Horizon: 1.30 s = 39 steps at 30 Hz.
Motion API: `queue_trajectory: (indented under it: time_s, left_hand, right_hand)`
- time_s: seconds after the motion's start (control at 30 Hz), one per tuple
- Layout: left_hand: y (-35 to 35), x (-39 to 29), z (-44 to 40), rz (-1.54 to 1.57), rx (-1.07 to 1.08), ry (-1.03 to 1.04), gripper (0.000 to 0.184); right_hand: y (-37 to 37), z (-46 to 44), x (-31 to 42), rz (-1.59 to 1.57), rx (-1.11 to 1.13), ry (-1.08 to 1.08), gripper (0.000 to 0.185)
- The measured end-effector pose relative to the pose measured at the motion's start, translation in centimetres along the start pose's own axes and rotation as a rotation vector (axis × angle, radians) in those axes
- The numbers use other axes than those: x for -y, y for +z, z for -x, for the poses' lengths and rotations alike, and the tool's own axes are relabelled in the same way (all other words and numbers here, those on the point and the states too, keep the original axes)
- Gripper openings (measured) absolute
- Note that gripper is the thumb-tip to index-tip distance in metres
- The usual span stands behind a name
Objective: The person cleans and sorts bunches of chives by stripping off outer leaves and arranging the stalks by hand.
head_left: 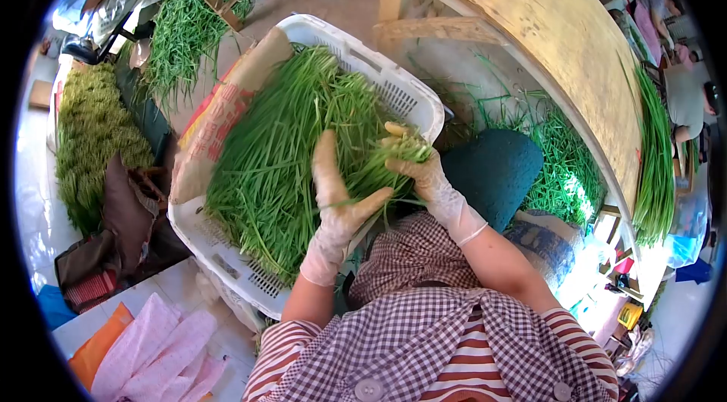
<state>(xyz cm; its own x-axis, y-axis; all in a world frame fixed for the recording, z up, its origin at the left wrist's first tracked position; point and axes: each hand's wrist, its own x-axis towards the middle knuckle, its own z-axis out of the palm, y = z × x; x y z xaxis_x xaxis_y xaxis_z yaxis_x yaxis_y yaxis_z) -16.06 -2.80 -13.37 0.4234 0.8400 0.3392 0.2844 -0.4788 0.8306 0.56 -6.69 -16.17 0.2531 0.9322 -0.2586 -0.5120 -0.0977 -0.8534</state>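
Note:
A white plastic basket (413, 99) holds a large heap of long, thin, chive-like green stalks (280, 144), lying mostly lengthwise. My left hand (337, 197), in a pale thin glove, is over the near side of the heap with its fingers stretched upward and the thumb apart. Just to its right, my right hand (424, 167), gloved the same way, has its fingers curled round a small bunch of chive-like stalks (382, 163). The bunch's far ends blend into the heap, so its full length cannot be made out.
A printed woven sack (219, 114) drapes over the basket's left side. A curved wooden table (560, 23) stands at right, with a long green bundle (653, 160). Cut stalks (564, 167) lie beneath it by a dark teal seat-like shape (492, 175). Pink cloth (163, 349) lies lower left.

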Motion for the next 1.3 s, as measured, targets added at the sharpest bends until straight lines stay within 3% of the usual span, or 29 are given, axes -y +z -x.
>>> queue_trajectory:
  time_s: [0.07, 0.1, 0.13, 0.2, 0.27, 0.3, 0.33, 0.4, 0.43, 0.47, 0.5, 0.53, 0.57, 0.63, 0.67, 0.77, 0.87, 0.93, 1.03, 1.07, 1.13, 1.2, 1.23, 1.27, 1.3]
  left_hand:
    - [2.1, 2.3, 1.2, 0.251, 0.335, -0.144, 0.093]
    - [2.4, 1.3, 2.1, -0.117, 0.322, -0.075, 0.091]
    - [2.5, 0.6, 2.7, -0.151, 0.325, -0.094, 0.091]
    - [1.7, -1.3, 3.3, -0.263, 0.361, -0.015, 0.089]
    - [0.2, -0.7, 2.8, -0.023, 0.361, 0.037, 0.075]
    - [-0.2, 1.3, 3.0, 0.402, 0.392, -0.210, 0.058]
    - [-1.8, 2.4, 1.8, 0.707, 0.379, -0.388, 0.050]
    - [-2.4, 2.3, 0.9, 0.677, 0.359, -0.293, 0.051]
    - [-0.7, 6.8, 2.9, 0.705, 0.588, -0.280, 0.050]
    - [0.7, 9.1, 5.2, 0.775, 0.717, -0.500, 0.044]
    - [1.3, 10.3, 6.5, 0.828, 0.720, -0.567, 0.044]
    - [1.4, 10.8, 7.2, 0.879, 0.725, -0.637, 0.046]
    - [1.2, 10.5, 7.0, 0.761, 0.713, -0.581, 0.042]
    - [0.8, 9.8, 6.0, 0.528, 0.649, -0.478, 0.035]
    - [0.7, 9.8, 6.6, 0.681, 0.578, -0.883, 0.030]
    - [-1.6, 11.1, 6.2, -0.134, 0.744, -0.601, 0.031]
    - [-3.6, 7.0, 4.7, -0.268, 0.302, -0.209, 0.026]
    - [-3.1, 4.6, 2.9, -0.342, 0.081, -0.051, 0.023]
    - [-1.2, -2.5, 0.0, -0.121, -0.042, 0.120, 0.028]
    - [-0.1, -4.7, -0.7, -0.034, -0.054, 0.202, 0.029]
    - [2.2, -8.5, -1.4, 0.229, 0.158, 0.166, 0.024]
    - [4.9, -12.4, -1.6, 0.608, 0.528, -0.228, 0.028]
    - [7.2, -12.9, -1.4, 0.814, 0.707, -0.300, 0.038]
    - [9.5, -13.2, -1.3, 1.014, 0.888, -0.375, 0.050]
    - [11.3, -14.9, -1.4, 1.154, 1.063, -0.473, 0.064]
  right_hand:
    - [0.7, 1.3, -0.4, -0.018, 0.041, -0.093, 0.075]
    - [1.5, 2.1, -0.6, -0.003, 0.019, -0.187, 0.076]
    - [2.0, 3.1, -1.0, 0.010, -0.009, -0.279, 0.078]
    - [1.3, 5.0, -1.2, 0.070, -0.041, -0.146, 0.071]
    - [0.9, 6.1, -0.7, 0.076, -0.019, -0.085, 0.067]
    - [1.8, 6.8, 0.9, 0.021, -0.020, -0.059, 0.054]
    - [2.1, 7.4, 1.5, 0.068, 0.116, -0.129, 0.051]
    - [2.3, 8.8, 2.5, 0.157, 0.385, -0.259, 0.047]
    - [4.2, 9.5, 4.3, -0.001, 0.453, -0.385, 0.038]
    - [3.0, 7.9, 4.4, -0.771, 0.704, -0.046, 0.033]
    - [1.9, 6.4, 4.5, -1.502, 0.774, 0.437, 0.029]
    - [0.1, 6.4, 5.4, -1.810, 0.698, 0.637, 0.031]
    - [-1.7, 6.3, 6.3, -2.112, 0.581, 0.835, 0.033]
    - [-1.1, 7.4, 12.4, -0.878, 0.380, -0.099, 0.050]
    - [-0.4, 8.1, 15.3, -0.513, 0.225, -0.383, 0.047]
    - [2.5, 11.9, 24.1, 0.124, -0.248, -1.112, 0.040]
    - [1.4, 14.1, 30.1, 0.618, -0.594, -1.574, 0.036]
    - [-1.4, 15.5, 32.5, 0.803, -0.863, -1.737, 0.033]
    - [-5.8, 17.3, 33.5, 1.054, -1.320, -1.901, 0.028]
    - [-6.8, 17.5, 32.4, 1.006, -1.271, -1.862, 0.029]
    - [-8.4, 17.3, 29.3, 0.821, -1.137, -1.688, 0.032]
    - [-11.1, 15.5, 22.2, 0.441, -1.007, -1.297, 0.043]
    - [-11.9, 15.2, 19.3, 0.288, -0.933, -1.198, 0.050]
    - [-11.5, 16.1, 17.5, 0.009, -0.787, -1.201, 0.042]
    - [-12.4, 16.4, 16.4, 0.536, -0.877, -1.303, 0.040]
